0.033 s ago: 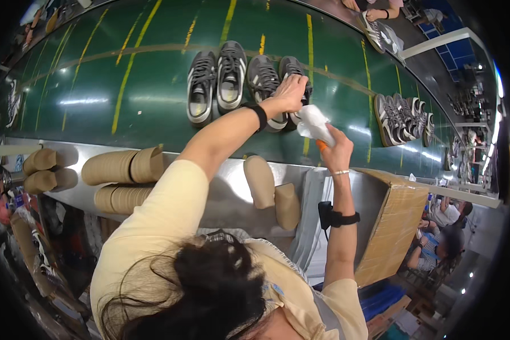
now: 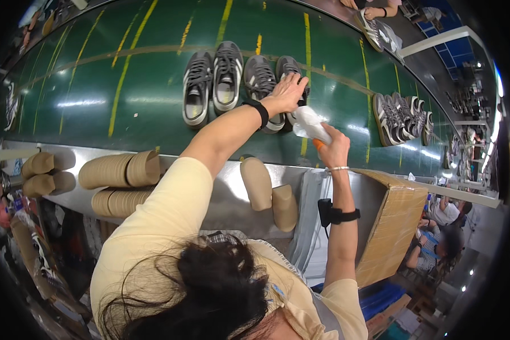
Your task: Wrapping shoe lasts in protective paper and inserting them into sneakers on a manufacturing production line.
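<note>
Four grey sneakers with white stripes lie side by side on a green conveyor belt (image 2: 153,96). My left hand (image 2: 289,92), with a black band on the wrist, lies over the rightmost grey sneaker (image 2: 289,65) and grips its top. The neighbouring sneaker (image 2: 259,76) touches it. My right hand (image 2: 335,152) hovers just right of that sneaker, closed around a crumpled white cloth (image 2: 309,122) and an orange-handled tool (image 2: 318,144). A black device is strapped to my right forearm (image 2: 330,214).
A second group of grey sneakers (image 2: 399,116) lies further right on the belt. Stacks of brown paper inserts (image 2: 119,170) and two loose ones (image 2: 256,182) rest on the metal ledge. A cardboard box (image 2: 391,226) stands at right. Other people sit at far right (image 2: 445,218).
</note>
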Demonstrator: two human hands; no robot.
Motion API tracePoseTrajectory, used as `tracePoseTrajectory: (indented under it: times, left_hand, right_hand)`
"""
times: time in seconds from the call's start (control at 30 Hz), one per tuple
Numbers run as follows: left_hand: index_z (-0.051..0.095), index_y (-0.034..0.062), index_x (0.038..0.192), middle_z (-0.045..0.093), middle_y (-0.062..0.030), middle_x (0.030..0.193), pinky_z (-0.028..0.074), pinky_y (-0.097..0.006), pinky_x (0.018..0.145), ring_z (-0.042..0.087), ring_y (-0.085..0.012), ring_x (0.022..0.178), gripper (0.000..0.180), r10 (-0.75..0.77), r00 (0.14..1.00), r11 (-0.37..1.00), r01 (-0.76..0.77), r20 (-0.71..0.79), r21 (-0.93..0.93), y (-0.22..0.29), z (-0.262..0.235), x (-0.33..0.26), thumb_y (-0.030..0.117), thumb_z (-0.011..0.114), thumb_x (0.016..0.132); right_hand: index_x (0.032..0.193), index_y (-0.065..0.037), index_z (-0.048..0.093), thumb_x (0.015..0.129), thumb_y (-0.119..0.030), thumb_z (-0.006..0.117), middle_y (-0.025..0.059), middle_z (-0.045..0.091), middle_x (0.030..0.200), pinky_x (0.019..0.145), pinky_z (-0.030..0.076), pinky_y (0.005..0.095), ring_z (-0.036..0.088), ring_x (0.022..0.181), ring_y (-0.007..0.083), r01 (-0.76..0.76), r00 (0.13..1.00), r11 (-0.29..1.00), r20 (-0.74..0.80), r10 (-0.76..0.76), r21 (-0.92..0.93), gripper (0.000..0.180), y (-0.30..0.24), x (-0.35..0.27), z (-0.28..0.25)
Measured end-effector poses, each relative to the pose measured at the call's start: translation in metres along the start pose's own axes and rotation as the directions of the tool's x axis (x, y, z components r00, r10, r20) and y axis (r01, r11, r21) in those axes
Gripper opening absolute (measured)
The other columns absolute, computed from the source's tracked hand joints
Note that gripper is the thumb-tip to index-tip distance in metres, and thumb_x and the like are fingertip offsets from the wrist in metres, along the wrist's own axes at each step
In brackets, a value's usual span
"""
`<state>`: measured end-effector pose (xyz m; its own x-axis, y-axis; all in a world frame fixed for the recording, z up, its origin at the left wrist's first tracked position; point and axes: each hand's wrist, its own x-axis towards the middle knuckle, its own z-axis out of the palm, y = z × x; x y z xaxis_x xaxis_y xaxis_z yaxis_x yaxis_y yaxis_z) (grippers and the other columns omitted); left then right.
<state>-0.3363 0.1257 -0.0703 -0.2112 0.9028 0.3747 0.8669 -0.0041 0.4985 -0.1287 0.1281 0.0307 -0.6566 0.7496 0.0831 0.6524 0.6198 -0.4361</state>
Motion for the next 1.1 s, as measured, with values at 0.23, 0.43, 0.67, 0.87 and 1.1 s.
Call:
tracePoseTrajectory:
  times: [0.23,0.43,0.67,0.87,1.1]
  left_hand:
    - [0.045,-0.0020,0.103,0.059,-0.0211,0.078,0.049,-0.047,0.068,0.059,-0.0414,0.076,0.049,0.202,0.918,0.979,-0.196,0.342,-0.053,-0.006,-0.007,0.050,0.024,0.068,0.069]
    - [0.048,-0.0018,0.098,0.059,-0.0221,0.074,0.048,-0.047,0.068,0.060,-0.0405,0.076,0.043,0.288,0.899,0.958,-0.269,0.329,-0.103,-0.027,-0.014,0.050,0.027,0.067,0.072]
    - [0.050,-0.0031,0.091,0.059,-0.0235,0.073,0.049,-0.047,0.069,0.060,-0.0421,0.077,0.039,0.292,0.899,0.956,-0.259,0.326,-0.140,-0.022,-0.015,0.057,0.026,0.068,0.072]
    - [0.052,0.0009,0.092,0.058,-0.0171,0.086,0.049,-0.046,0.065,0.059,-0.0396,0.073,0.034,0.324,0.944,0.924,-0.329,-0.059,-0.195,-0.034,-0.022,0.026,0.026,0.067,0.074]
    - [0.048,-0.0021,0.092,0.053,-0.0174,0.087,0.050,-0.043,0.059,0.062,-0.0349,0.074,0.036,0.228,0.826,0.974,-0.190,0.515,-0.127,0.011,-0.057,-0.068,0.025,0.067,0.078]
  right_hand:
    - [0.087,-0.003,0.070,0.062,-0.017,0.072,0.0238,0.065,0.077,0.072,0.052,0.0444,0.064,0.079,0.0388,-0.060,0.975,0.964,0.193,0.113,-0.259,0.029,0.010,0.070,0.006]
    - [0.081,-0.001,0.070,0.062,-0.016,0.069,0.0236,0.065,0.073,0.070,0.053,0.0438,0.064,0.071,0.0389,0.022,0.992,0.992,0.129,-0.006,-0.122,0.024,0.016,0.074,0.011]
    - [0.080,-0.002,0.058,0.065,-0.021,0.072,0.0210,0.063,0.067,0.065,0.051,0.0487,0.063,0.067,0.0410,-0.060,0.995,0.939,-0.093,0.029,-0.340,0.028,0.015,0.101,0.091]
    - [0.109,0.000,0.039,0.079,-0.029,0.068,0.0277,0.054,0.107,0.078,0.046,0.0492,0.055,0.098,0.0445,0.061,0.985,0.983,0.172,-0.031,-0.171,0.051,0.029,0.087,0.082]
    - [0.116,-0.001,0.040,0.075,-0.030,0.075,0.0222,0.059,0.094,0.071,0.047,0.0449,0.060,0.084,0.0400,0.057,0.979,0.998,0.195,-0.054,-0.009,0.062,0.074,0.084,0.065]
